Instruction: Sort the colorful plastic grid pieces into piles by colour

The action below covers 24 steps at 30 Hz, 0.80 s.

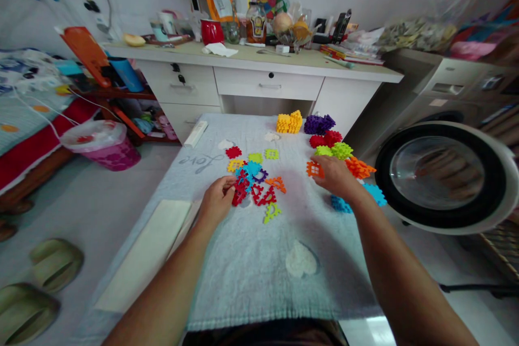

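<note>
My left hand (218, 200) is closed, its thumb and fingertips pinched at the edge of red notched plastic building pieces (240, 190). Blue pieces (253, 168) and a purple one (260, 175) lie against them. Just right are red triangular pieces (263, 195), an orange triangle (277, 183) and a lime piece (271, 212). My right hand (335, 174) has its fingers on an orange square window piece (314, 169) at the table's right side; its palm faces down and hides part of the grip. Around it sit an orange stack (360, 167), lime pieces (341, 150) and blue pieces (341, 204).
Yellow (289, 122), purple (319, 124) and red stacks (325, 139) stand at the back right of the cloth-covered table (251, 275). A white remote-like object (196, 133) lies back left. A washing machine's open door (440, 173) is close on the right; a cluttered desk (243, 57) stands behind.
</note>
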### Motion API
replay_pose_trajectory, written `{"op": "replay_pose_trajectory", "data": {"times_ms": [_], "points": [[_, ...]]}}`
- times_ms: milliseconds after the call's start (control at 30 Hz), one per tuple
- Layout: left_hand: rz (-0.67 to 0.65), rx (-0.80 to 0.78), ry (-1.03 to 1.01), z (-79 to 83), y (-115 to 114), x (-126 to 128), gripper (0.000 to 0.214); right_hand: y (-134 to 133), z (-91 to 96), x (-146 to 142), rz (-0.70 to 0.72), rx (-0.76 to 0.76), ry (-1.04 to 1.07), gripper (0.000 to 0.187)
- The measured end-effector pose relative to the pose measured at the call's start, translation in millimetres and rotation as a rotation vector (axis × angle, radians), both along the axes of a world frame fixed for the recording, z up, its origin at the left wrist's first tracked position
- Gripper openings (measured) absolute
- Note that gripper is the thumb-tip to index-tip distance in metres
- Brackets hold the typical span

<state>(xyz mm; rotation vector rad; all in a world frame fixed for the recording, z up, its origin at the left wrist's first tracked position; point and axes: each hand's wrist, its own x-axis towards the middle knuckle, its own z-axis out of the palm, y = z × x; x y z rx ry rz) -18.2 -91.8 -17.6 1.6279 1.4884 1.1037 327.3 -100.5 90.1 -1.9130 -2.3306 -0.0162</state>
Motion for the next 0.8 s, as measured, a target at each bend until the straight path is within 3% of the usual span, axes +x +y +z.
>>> {"op": "replay_pose_trajectory", "data": {"times_ms": [133, 333, 633, 800], "points": [[0.005, -0.014, -0.021, 0.8, -1, 1, 0.033, 7, 12.9, 30, -0.100, -0.100, -0.213, 0.052], [-0.001, -0.008, -0.029, -4.4, 0, -1, 0.033, 5, 6.1, 46, -0.191, -0.172, -0.330, 0.049], [-0.006, 0.001, 0.017, -3.4, 1, -1, 0.032, 2, 0.4, 50, -0.209, -0.108, -0.294, 0.046], [-0.016, 0.008, 0.022, -7.4, 2, -2, 0.033, -10, -0.6, 24, -0.141, -0.030, -0.166, 0.046]]}}
